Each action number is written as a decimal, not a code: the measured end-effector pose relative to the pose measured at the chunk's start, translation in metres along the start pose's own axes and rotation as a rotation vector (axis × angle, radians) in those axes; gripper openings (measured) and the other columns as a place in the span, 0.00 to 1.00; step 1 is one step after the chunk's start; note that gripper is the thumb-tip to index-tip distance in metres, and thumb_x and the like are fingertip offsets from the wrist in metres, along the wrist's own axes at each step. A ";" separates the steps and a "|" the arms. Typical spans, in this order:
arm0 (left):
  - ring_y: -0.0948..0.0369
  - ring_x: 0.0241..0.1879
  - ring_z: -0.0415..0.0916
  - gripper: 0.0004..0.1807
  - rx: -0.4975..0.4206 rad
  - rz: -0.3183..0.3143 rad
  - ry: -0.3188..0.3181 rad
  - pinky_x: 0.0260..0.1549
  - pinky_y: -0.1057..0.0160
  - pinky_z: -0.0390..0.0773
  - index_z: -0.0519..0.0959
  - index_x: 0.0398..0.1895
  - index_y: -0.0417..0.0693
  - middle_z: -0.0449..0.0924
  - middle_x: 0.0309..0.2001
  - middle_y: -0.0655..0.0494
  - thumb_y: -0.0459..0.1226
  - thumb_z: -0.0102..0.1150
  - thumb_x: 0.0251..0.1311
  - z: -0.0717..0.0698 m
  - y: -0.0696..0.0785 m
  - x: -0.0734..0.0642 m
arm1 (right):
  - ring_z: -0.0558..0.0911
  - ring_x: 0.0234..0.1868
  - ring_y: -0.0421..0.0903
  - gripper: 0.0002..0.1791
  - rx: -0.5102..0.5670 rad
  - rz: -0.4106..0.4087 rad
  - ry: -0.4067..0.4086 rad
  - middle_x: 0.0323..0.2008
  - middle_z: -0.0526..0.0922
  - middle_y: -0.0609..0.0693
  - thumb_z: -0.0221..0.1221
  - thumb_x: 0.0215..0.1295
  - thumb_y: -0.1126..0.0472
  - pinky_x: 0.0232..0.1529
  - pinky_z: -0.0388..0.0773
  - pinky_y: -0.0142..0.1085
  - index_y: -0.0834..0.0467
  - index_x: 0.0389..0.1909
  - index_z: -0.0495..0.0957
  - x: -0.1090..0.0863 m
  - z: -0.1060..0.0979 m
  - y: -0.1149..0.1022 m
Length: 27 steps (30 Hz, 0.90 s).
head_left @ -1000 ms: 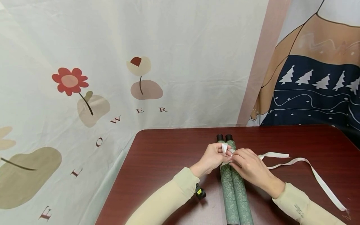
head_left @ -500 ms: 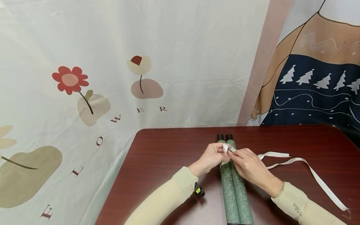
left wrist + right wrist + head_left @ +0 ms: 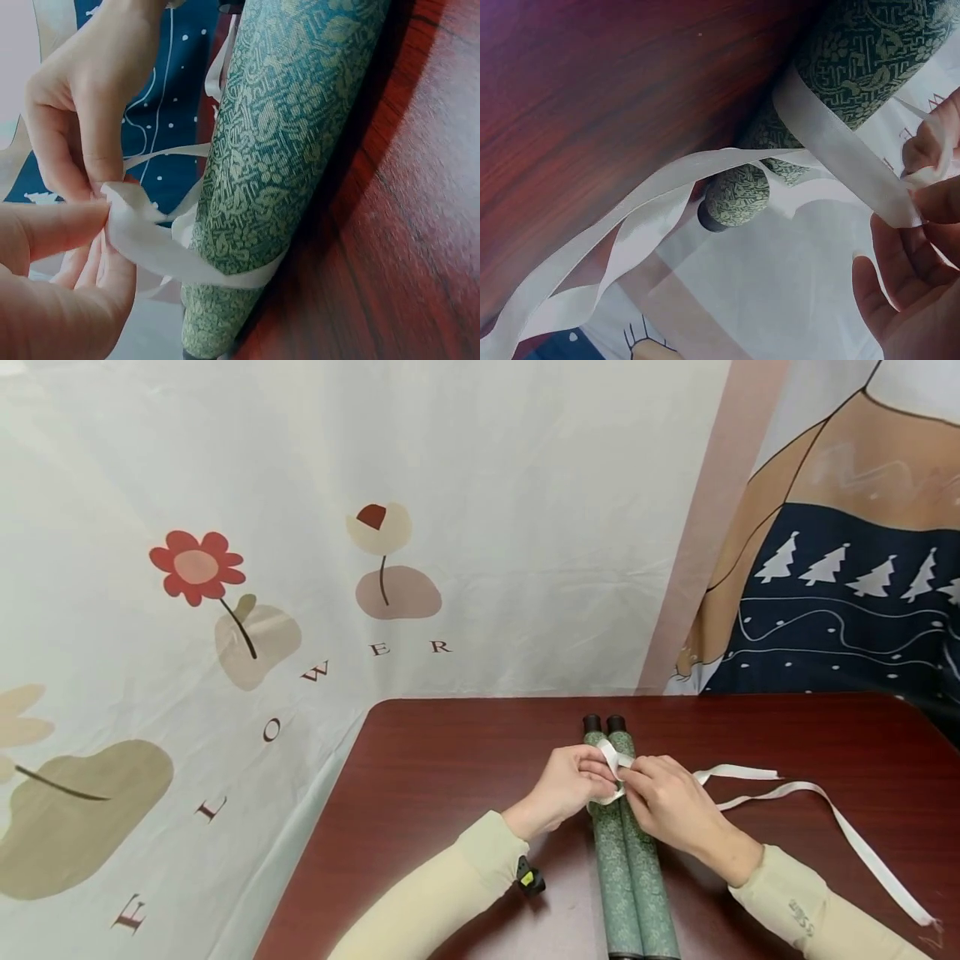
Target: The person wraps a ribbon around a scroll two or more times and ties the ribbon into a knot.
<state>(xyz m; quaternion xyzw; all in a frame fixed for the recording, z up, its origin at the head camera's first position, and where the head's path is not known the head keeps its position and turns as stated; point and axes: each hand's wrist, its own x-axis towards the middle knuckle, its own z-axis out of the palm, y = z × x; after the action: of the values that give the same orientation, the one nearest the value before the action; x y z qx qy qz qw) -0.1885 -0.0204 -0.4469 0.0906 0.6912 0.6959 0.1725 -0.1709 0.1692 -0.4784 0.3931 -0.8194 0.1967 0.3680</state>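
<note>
Two scrolls rolled in green patterned fabric, a left one and a right one, lie side by side on the table. White ribbon wraps around the roll near its far end. My left hand pinches a fold of this ribbon between thumb and fingers, above the scrolls. Just to its right, my right hand pinches another part of the ribbon, also visible in the right wrist view as a band running to the fingertips. Any knot between the hands is hidden.
Two loose ribbon tails, a short one and a long one, trail right across the dark red table. Black knobs cap the scrolls' far ends. A printed curtain hangs behind the table.
The white ribbon between the hands has risen into a larger visible loop. The left fingers have shifted slightly down and left from it, while the right hand stays nearly in place.
</note>
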 end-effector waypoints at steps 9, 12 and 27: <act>0.61 0.32 0.84 0.19 -0.053 0.018 0.131 0.39 0.62 0.86 0.81 0.44 0.28 0.85 0.34 0.46 0.10 0.63 0.49 0.005 -0.001 0.007 | 0.85 0.34 0.53 0.14 -0.004 0.003 -0.002 0.35 0.87 0.56 0.58 0.54 0.67 0.37 0.82 0.48 0.68 0.40 0.87 -0.002 0.003 -0.004; 0.61 0.33 0.85 0.18 -0.027 0.017 0.141 0.39 0.64 0.86 0.83 0.44 0.30 0.85 0.33 0.48 0.12 0.65 0.50 0.006 0.000 0.008 | 0.86 0.35 0.54 0.16 -0.006 0.009 -0.008 0.36 0.88 0.58 0.62 0.52 0.68 0.37 0.82 0.48 0.69 0.42 0.87 -0.002 0.003 -0.004; 0.65 0.31 0.81 0.15 0.034 0.066 0.159 0.35 0.69 0.82 0.84 0.42 0.31 0.84 0.33 0.48 0.16 0.66 0.50 0.006 -0.003 0.008 | 0.82 0.27 0.49 0.10 -0.067 -0.031 -0.036 0.27 0.82 0.52 0.61 0.55 0.70 0.33 0.80 0.46 0.68 0.38 0.85 0.004 -0.003 0.003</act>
<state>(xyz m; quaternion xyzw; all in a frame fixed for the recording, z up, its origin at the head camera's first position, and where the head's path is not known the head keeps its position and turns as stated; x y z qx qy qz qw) -0.1932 -0.0124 -0.4510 0.0608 0.7111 0.6943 0.0922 -0.1740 0.1706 -0.4737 0.3967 -0.8257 0.1564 0.3692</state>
